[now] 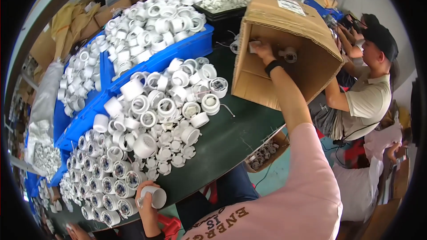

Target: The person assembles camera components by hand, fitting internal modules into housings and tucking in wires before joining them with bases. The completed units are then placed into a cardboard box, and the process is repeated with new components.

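Observation:
My right arm reaches into a cardboard box point(307, 26) lying on its side, its mouth facing me. Inside, my right hand point(266, 53) has its fingers closed on a white plastic part point(254, 46). A white round fitting point(289, 54) lies deeper in the box, beside that hand. Low in the picture, by the table's near edge, my left hand point(149, 206) grips a white plastic ring point(158, 198), its round opening showing. Next to it stand rows of white cylindrical housings point(106, 182) with dark electronics in their tops. Behind these is a heap of white rings and caps point(164, 106).
Blue bins point(164, 53) of white parts line the table's far side, beside a black tray point(222, 14) of small pieces. An open carton point(275, 151) of parts sits below the edge. A co-worker point(364, 80) is at the right; another person's hand point(76, 232) shows lower left.

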Available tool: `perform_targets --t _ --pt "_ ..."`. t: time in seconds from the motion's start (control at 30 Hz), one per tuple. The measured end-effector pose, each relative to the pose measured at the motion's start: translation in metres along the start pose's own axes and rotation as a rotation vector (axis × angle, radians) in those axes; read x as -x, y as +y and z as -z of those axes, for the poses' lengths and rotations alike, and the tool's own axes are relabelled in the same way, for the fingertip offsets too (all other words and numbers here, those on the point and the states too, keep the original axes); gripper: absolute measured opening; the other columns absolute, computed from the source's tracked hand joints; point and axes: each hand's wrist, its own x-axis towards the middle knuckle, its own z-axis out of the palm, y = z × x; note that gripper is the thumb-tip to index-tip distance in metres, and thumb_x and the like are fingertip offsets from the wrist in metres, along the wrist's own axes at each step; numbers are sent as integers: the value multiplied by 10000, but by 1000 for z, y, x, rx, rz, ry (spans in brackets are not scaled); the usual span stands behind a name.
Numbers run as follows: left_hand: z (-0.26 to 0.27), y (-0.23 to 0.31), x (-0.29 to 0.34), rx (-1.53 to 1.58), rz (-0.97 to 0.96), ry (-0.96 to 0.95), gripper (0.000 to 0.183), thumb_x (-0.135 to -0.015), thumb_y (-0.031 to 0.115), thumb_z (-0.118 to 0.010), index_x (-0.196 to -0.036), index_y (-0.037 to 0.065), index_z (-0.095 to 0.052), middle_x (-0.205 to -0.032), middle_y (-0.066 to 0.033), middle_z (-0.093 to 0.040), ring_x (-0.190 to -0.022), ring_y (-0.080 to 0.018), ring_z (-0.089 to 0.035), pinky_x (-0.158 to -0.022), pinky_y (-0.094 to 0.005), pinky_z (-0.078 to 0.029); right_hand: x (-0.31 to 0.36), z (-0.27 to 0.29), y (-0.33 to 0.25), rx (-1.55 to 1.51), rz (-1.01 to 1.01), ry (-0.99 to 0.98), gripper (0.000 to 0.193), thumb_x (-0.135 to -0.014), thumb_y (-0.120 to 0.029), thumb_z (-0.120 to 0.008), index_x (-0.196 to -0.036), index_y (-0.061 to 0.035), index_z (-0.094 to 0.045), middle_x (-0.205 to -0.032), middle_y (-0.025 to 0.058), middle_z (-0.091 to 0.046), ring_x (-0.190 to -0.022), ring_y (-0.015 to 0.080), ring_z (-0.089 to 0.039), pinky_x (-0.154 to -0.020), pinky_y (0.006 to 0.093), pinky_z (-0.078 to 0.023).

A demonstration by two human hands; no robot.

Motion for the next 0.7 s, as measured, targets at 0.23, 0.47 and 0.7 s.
perform_targets --t 0.23,0.47,0.7 --pt "-8 12 7 -74 24 182 508 -817 405 -567 -1079 -28 -525 -893 -120 -599 -787 -168 -567 -683 -246 -452 48 33 -72 247 -27 254 392 -732 -355 -704 -929 -39 -580 -854 179 -609 -755 347 -589 -687 400 -488" --pt "2 1 3 -26 19 83 502 -863 429 -512 -1108 -9 -505 -928 -119 -576 -812 -185 -566 -711 -278 -463 39 65 -42 720 -213 237 524 -737 -447 -648 -1028 -16 -576 -1119 171 -553 -1078 325 -510 -862 487 -420" --pt "9 -1 4 92 -17 28 617 -827 519 -535 -1122 -22 -506 -927 -125 -580 -772 -222 -585 -676 -291 -473 63 73 -43 490 -179 -24 686 -633 -505 -703 -1146 -82 -537 -970 169 -652 -923 353 -622 -786 426 -509"
